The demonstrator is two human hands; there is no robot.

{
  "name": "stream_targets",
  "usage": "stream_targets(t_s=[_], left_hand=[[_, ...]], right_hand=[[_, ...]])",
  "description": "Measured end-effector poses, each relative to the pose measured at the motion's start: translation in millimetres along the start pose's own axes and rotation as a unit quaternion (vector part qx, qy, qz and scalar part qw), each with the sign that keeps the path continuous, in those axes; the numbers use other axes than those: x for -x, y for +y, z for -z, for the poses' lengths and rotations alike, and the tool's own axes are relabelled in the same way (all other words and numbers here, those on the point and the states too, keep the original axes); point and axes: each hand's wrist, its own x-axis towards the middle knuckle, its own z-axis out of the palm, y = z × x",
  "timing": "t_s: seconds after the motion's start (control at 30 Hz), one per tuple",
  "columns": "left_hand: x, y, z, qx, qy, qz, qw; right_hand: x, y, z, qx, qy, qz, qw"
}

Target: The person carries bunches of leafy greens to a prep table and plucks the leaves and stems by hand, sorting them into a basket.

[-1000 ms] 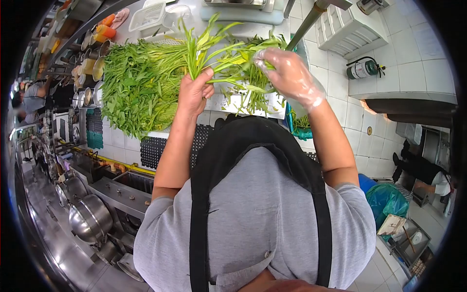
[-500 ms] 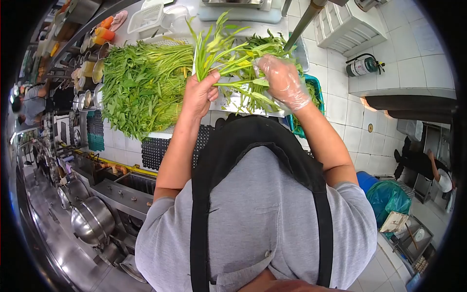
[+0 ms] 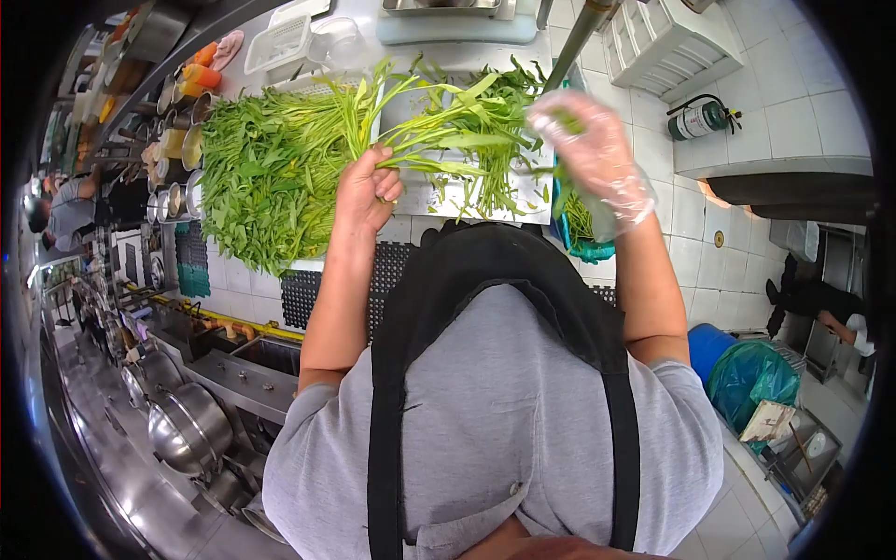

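Gently, just right of the heaped water spinach [image 3: 271, 177], steady the stalks [image 3: 425, 143] held in the closed left hand [image 3: 367, 191], without crushing. Read their long axis as roughly crosswise, fanning leaf-first rightward from there. Farther right, see the gloved right hand [image 3: 593, 154] near the teal basket [image 3: 594, 251], too blurred to judge its grip.

We saw a metal worktop [image 3: 367, 21] spanning the top of the frame. Towards its upper left stood a white plastic basket [image 3: 276, 49] beside a clear plastic bowl [image 3: 339, 43]; at top centre lay a pale blue board [image 3: 457, 32]. Below these, we saw a white perforated tray [image 3: 306, 265] heaped with long-stemmed leafy greens [image 3: 271, 173], and, right of it, a white tray [image 3: 446, 202] strewn with cut stems [image 3: 497, 182].
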Motion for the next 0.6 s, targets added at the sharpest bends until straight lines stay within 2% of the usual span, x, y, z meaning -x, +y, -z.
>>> stream_targets(t_s=[0.03,0.1,0.13,0.2,0.37,0.5,0.57,0.6], left_hand=[[0.6,0.5,-4.9,-0.003,-0.004,0.001,1.0],[3.3,0.0,-15.1,0.004,-0.001,0.032,0.999],[5.7,-0.3,-19.6,0.003,-0.003,0.032,0.999],[10.4,-1.1,-25.9,-0.033,-0.014,0.04,0.999],[13.1,-5.9,-22.7,-0.065,-0.03,0.043,0.997],[14.3,-10.0,-25.3,-0.069,-0.025,0.047,0.996],[17.6,-9.1,-31.0,-0.077,-0.038,0.052,0.995],[18.6,-9.0,-32.7,-0.086,-0.052,0.057,0.993]], right_hand=[[-2.2,6.4,-9.3,0.001,0.005,0.0,1.0],[-8.1,25.5,-31.3,0.185,-0.031,0.195,0.963],[-8.2,25.4,-35.9,0.186,-0.03,0.195,0.963],[-9.4,20.1,-42.2,0.221,-0.011,0.091,0.971],[-11.6,46.3,-52.2,0.199,0.023,0.116,0.973],[-15.1,46.8,-49.9,0.19,-0.046,0.124,0.973],[-13.0,39.7,-50.8,0.212,-0.092,0.084,0.969],[-10.0,42.9,-51.0,0.224,-0.088,0.105,0.965]])
